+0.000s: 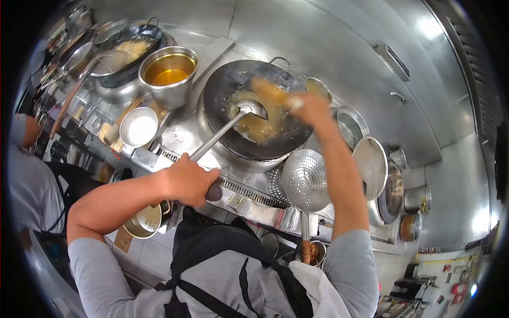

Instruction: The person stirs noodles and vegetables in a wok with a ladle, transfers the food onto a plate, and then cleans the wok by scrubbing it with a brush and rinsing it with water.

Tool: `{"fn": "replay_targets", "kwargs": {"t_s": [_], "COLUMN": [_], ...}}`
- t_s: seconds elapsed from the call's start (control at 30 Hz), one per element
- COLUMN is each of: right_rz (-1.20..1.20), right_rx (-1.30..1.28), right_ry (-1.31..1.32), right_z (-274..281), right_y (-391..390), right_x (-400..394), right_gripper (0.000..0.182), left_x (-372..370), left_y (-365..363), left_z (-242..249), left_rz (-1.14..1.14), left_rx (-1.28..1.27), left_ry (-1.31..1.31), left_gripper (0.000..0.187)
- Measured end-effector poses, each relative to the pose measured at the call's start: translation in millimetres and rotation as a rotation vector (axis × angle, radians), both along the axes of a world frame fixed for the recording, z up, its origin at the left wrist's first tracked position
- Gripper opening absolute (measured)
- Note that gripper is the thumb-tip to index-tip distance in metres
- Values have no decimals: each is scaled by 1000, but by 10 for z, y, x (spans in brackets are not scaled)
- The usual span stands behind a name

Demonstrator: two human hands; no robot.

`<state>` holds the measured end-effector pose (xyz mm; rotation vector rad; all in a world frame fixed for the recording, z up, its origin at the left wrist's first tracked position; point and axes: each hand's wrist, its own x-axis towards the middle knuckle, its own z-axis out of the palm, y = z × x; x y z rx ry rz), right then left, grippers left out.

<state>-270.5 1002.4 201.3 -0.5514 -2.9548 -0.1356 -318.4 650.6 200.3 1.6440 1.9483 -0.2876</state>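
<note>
My left hand [192, 181] is wrapped round the handle of a metal ladle [218, 133]. The ladle's bowl rests inside a large black wok [222, 85], over bubbling yellowish liquid [260, 129]. Above the far right part of the wok, my right hand [310, 110] is closed on a tan object [271, 91]. Motion smears that object, and I cannot tell its kind. Something white shows at the fingers of this hand.
A metal pot of amber oil [169, 71] stands left of the wok, near a small bowl of white contents [139, 128]. A perforated skimmer [306, 177] lies at the front right. Another wok [130, 50] holds food at the far left, where a person [34, 175] stands.
</note>
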Motion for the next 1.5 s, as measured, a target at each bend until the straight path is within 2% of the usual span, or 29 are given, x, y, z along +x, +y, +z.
{"fn": "replay_targets", "kwargs": {"t_s": [0.07, 0.1, 0.17, 0.2, 0.23, 0.27, 0.3, 0.37, 0.43, 0.5, 0.53, 0.57, 0.63, 0.67, 0.7, 0.77, 0.9, 0.97, 1.03, 1.07, 1.1, 1.17, 1.23, 1.3, 1.33, 1.37, 1.4, 1.43, 1.5], "right_rz": [-45, -56, -70, -80, -100, -151, -203, -265, -324, -352, -469, -497, -478, -461, -446, -385, -223, -197, -83, -113, -108, -149, -195, -354, -447, -543, -609, -661, -580], "right_rx": [78, 97, 15, -63, -65, -48, -30, -52, -76, -727, -1079, -1080, -1666, -1759, -1834, -1893, -1993, -1974, -1986, -2019, -2037, -2001, -2022, -1954, -1842, -1738, -1589, -1436, -1196], "right_ry": [-226, -309, -273, -233, -224, -75, 65, 40, 35, 435, 606, 614, 979, 1046, 1091, 1172, 1262, 1281, 1287, 1304, 1295, 1296, 1286, 1274, 1254, 1214, 1136, 1061, 907], "right_z": [-530, -615, -444, -314, -220, -144, -127, -234, -425, -462, -405, -342, -289, -302, -302, -266, -387, -436, -482, -540, -591, -671, -749, -802, -724, -712, -675, -607, -377], "right_y": [-153, -225, -210, -186, -198, -237, -236, -144, -9, -13, -190, -328, -478, -500, -528, -601, -696, -807, -915, -957, -982, -1011, -1016, -971, -985, -943, -887, -809, -662], "right_x": [-111, -57, 150, 277, 440, 651, 876, 1318, 1738, 2028, 2193, 2366, 2673, 2828, 2969, 3188, 3525, 3592, 3626, 3656, 3666, 3640, 3634, 3584, 3524, 3503, 3464, 3382, 3075], "right_gripper": [25, 25, 28, 31, 31, 37, 43, 50, 57, 60, 54, 54, 46, 43, 46, 47, 49, 51, 55, 59, 59, 61, 59, 55, 49, 46, 46, 46, 47], "left_x": [-140, -253, -424, -418, -374, -321, -256, -121, -29, 78, 133, 203, 350, 452, 591, 974, 2080, 2459, 2604, 2606, 2576, 2452, 2296, 1980, 1679, 1432, 1096, 778, 274], "left_y": [181, 262, 364, 349, 325, 318, 313, 237, 193, 216, 244, 319, 565, 714, 895, 1281, 1766, 1863, 1861, 1888, 1888, 1892, 1829, 1673, 1512, 1393, 1248, 1140, 902], "left_z": [-110, -211, -502, -507, -527, -548, -507, -379, -213, -64, 3, 31, 105, 110, 93, -29, -648, -1095, -1390, -1454, -1524, -1591, -1580, -1431, -1118, -1071, -878, -848, -805], "left_rz": [253, 353, 491, 476, 444, 409, 389, 432, 393, 216, 218, 204, 159, 198, 166, 360, 497, 655, 706, 733, 749, 756, 732, 534, 373, 201, 111, 158, 283], "left_rx": [157, 272, 439, 433, 606, 776, 762, 773, 729, 784, 720, 697, 710, 588, 561, 500, 789, 716, 401, 268, 275, -158, -174, 25, 230, 651, 857, 882, 1020], "left_ry": [-215, -467, -1016, -1013, -965, -923, -939, -1056, -1005, -1026, -1124, -1135, -1415, -1593, -1602, -1695, -1508, -1639, -1715, -1775, -1768, -1877, -1884, -1761, -1609, -1341, -993, -967, -317], "left_gripper": [74, 75, 75, 75, 74, 73, 73, 77, 80, 81, 83, 83, 83, 81, 81, 79, 62, 55, 46, 40, 40, 38, 42, 51, 60, 65, 70, 70, 78]}}
